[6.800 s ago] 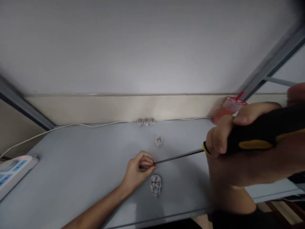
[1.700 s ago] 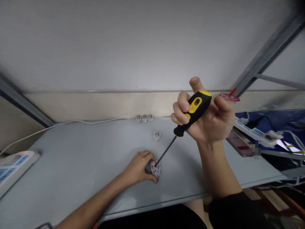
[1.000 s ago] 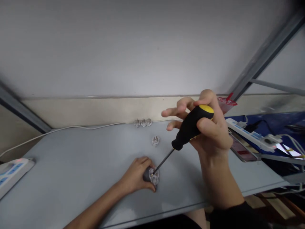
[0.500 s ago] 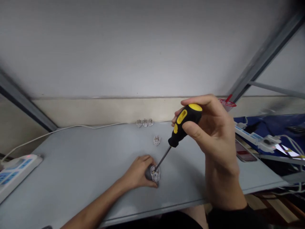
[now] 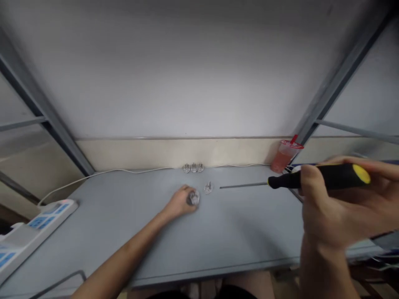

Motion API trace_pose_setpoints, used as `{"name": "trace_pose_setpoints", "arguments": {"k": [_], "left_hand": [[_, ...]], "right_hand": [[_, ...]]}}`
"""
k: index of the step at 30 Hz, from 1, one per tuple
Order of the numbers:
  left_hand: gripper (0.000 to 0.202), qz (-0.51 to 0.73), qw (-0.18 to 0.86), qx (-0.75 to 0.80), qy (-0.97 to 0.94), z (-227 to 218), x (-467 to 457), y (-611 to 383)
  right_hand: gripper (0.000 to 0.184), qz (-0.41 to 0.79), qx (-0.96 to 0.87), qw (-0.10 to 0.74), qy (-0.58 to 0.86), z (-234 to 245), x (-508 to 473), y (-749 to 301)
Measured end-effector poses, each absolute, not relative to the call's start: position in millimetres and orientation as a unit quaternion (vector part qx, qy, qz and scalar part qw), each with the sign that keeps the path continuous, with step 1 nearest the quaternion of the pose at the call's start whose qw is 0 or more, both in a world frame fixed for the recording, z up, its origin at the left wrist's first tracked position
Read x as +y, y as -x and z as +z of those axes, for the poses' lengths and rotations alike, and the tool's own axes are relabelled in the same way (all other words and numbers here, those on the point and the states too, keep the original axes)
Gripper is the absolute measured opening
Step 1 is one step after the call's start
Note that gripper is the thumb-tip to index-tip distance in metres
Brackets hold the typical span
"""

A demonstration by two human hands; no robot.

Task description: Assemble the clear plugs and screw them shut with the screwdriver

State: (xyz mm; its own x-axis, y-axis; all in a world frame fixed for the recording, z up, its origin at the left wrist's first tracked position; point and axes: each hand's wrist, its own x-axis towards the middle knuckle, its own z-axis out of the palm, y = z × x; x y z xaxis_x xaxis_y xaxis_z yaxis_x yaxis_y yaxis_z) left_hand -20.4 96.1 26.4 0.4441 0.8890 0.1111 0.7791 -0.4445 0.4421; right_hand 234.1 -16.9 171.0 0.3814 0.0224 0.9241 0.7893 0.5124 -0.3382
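While my left hand (image 5: 180, 203) curls closed around a clear plastic mains plug (image 5: 193, 198), the plug sits near the middle of the frame, pressed against the pale grey bench (image 5: 109, 236) with its transparent body showing above my fingers. My right hand (image 5: 336, 203), at the right edge of the frame, is clamped around a black-and-yellow screwdriver (image 5: 324, 177), its fingers wrapped under the rubbery handle and its thumb on top. The long, thin steel shaft (image 5: 245, 185) points level to the left, and its tip hangs near the plug without touching it.

Just right of my left hand, a second clear plastic plug (image 5: 208, 187) stands alone on the bench, with the screwdriver tip a little beyond it. Farther back, three more clear plugs (image 5: 193, 167) sit in a tight row against the wall, where a thin white cable (image 5: 124, 171) runs along the back edge of the bench and down toward a white power strip with blue panels (image 5: 34, 232) at the lower left. At the back right, a clear plastic cup of red drink with a red straw (image 5: 284, 153) stands by the beige skirting (image 5: 174, 153), below a grey metal upright (image 5: 343, 70).
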Motion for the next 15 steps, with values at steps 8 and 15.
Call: {"name": "trace_pose_setpoints", "arguments": {"k": [8,15], "left_hand": [[0.032,0.211,0.104,0.667,-0.707,40.9,203.6,35.1],[0.032,0.267,0.144,0.647,-0.699,24.1,219.4,41.7]], "right_hand": [[0.032,-0.292,-0.619,0.522,0.509,91.7,-24.3,-249.0],[0.018,-0.232,-0.683,0.386,0.575,3.9,-40.4,-235.8]]}}
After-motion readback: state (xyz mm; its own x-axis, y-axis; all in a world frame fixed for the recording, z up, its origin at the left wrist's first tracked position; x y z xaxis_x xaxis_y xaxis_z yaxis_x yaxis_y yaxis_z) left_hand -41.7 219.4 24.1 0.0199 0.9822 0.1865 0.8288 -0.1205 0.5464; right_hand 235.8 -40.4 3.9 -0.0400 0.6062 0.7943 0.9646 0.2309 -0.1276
